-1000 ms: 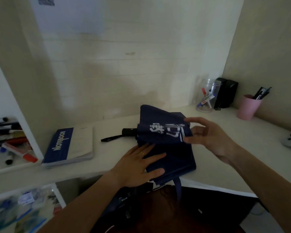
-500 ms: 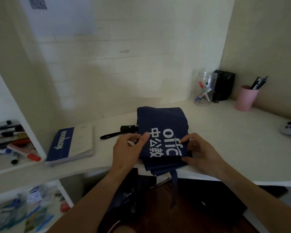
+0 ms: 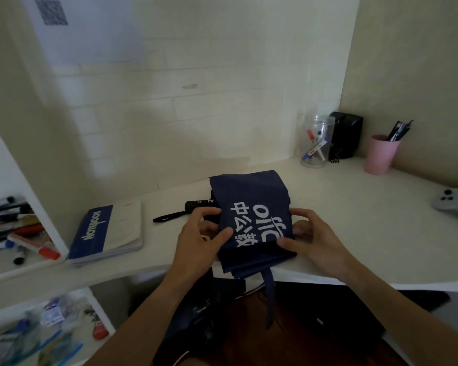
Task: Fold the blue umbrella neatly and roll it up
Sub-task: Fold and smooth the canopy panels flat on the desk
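White desk (image 3: 354,233) holding a folded blue umbrella (image 3: 249,196), notebook (image 3: 109,231) (blue cover), clear jar (image 3: 316,143), pink cup (image 3: 380,155), game controller (image 3: 452,203).

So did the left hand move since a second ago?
Yes. The left hand shifted off the umbrella's flat top to pinch its left edge, towards the notebook.

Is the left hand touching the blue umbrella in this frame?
Touching. The head view shows the left hand gripping the left edge of the folded umbrella, its thumb lying across the blue fabric beside the white lettering.

The game controller (image 3: 455,204) (far right) is cut off by the edge.
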Demonstrator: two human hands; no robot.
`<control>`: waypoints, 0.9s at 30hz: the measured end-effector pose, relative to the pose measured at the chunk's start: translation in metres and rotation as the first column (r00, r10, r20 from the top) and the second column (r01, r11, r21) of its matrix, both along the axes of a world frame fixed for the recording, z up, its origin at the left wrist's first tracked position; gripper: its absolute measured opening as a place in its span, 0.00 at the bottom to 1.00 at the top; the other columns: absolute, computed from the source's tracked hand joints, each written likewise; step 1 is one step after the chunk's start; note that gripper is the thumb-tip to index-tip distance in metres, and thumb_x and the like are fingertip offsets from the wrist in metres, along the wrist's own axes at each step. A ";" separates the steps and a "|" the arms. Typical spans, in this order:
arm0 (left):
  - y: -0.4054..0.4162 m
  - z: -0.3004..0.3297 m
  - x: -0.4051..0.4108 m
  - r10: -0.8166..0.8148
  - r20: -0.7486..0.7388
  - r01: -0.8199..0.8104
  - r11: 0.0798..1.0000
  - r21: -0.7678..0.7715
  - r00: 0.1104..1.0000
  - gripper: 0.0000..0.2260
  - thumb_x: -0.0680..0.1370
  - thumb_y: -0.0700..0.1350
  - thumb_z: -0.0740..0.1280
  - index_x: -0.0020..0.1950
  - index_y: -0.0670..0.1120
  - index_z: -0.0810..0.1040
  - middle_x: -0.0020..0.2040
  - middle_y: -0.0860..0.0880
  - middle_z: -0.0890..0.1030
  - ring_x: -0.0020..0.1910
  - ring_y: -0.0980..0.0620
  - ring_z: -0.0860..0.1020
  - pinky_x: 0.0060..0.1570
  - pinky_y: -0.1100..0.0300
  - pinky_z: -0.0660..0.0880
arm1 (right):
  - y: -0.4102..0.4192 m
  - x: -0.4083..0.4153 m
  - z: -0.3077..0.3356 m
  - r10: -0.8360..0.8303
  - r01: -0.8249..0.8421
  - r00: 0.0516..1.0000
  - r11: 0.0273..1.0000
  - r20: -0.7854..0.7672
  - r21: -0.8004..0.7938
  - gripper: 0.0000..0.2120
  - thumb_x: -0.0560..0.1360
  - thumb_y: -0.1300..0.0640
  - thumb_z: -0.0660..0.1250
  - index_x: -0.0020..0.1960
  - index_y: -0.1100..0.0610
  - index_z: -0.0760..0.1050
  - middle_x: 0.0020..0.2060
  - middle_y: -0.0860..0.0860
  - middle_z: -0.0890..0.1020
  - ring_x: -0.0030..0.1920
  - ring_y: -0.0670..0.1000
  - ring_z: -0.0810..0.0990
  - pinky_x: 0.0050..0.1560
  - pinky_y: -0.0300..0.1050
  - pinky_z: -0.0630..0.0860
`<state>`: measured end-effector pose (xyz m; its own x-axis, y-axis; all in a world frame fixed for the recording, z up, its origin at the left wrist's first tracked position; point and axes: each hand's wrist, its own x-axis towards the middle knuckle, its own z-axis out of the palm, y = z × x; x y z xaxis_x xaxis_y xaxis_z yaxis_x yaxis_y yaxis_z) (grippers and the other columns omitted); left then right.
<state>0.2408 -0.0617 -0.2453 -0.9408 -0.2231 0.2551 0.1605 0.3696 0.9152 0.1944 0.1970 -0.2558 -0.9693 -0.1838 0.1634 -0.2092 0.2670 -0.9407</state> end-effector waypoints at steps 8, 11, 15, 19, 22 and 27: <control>-0.003 -0.017 0.007 -0.188 -0.051 0.190 0.980 0.053 0.981 0.10 0.82 0.39 0.67 0.60 0.51 0.78 0.54 0.51 0.82 0.55 0.55 0.83 0.48 0.60 0.82 | -0.006 -0.004 0.014 -0.174 0.214 0.969 0.947 0.178 -0.240 0.18 0.74 0.59 0.75 0.63 0.56 0.77 0.43 0.51 0.87 0.38 0.46 0.83 0.40 0.43 0.76; -0.004 -0.020 0.007 -0.172 -0.050 0.174 0.984 0.045 0.984 0.10 0.83 0.38 0.65 0.61 0.50 0.80 0.59 0.53 0.82 0.54 0.61 0.82 0.48 0.64 0.81 | 0.000 -0.003 0.016 -0.146 0.213 0.954 0.945 0.263 -0.248 0.18 0.72 0.62 0.76 0.61 0.59 0.78 0.34 0.51 0.84 0.29 0.45 0.77 0.32 0.41 0.72; -0.003 -0.025 0.005 -0.160 -0.038 0.160 0.987 0.023 0.986 0.11 0.82 0.39 0.66 0.61 0.50 0.83 0.58 0.53 0.84 0.57 0.58 0.83 0.53 0.62 0.81 | -0.001 0.004 0.018 -0.096 0.165 0.942 0.966 0.320 -0.197 0.16 0.75 0.60 0.74 0.61 0.60 0.76 0.36 0.55 0.84 0.29 0.49 0.78 0.29 0.42 0.73; -0.007 -0.028 0.002 -0.118 -0.041 0.114 0.990 -0.080 0.992 0.11 0.81 0.42 0.69 0.61 0.52 0.84 0.55 0.54 0.85 0.55 0.59 0.83 0.56 0.60 0.81 | -0.003 0.012 0.018 -0.127 0.149 0.971 0.984 0.203 -0.099 0.15 0.74 0.63 0.74 0.58 0.58 0.74 0.38 0.60 0.86 0.31 0.50 0.83 0.30 0.40 0.78; -0.011 -0.029 0.004 -0.132 -0.027 0.126 0.979 -0.162 0.991 0.15 0.79 0.42 0.71 0.65 0.55 0.81 0.45 0.52 0.83 0.48 0.55 0.83 0.53 0.57 0.82 | 0.001 0.013 0.018 -0.099 0.096 0.993 0.994 0.063 0.044 0.11 0.76 0.63 0.72 0.56 0.54 0.75 0.36 0.59 0.86 0.34 0.51 0.84 0.39 0.46 0.83; -0.018 -0.025 0.002 -0.204 0.045 0.207 0.911 -0.357 0.978 0.30 0.75 0.43 0.75 0.75 0.55 0.71 0.39 0.56 0.79 0.43 0.57 0.81 0.54 0.59 0.79 | 0.003 0.015 0.010 0.027 0.013 0.996 0.905 -0.088 0.426 0.14 0.78 0.57 0.70 0.61 0.47 0.79 0.34 0.47 0.84 0.38 0.45 0.83 0.47 0.42 0.79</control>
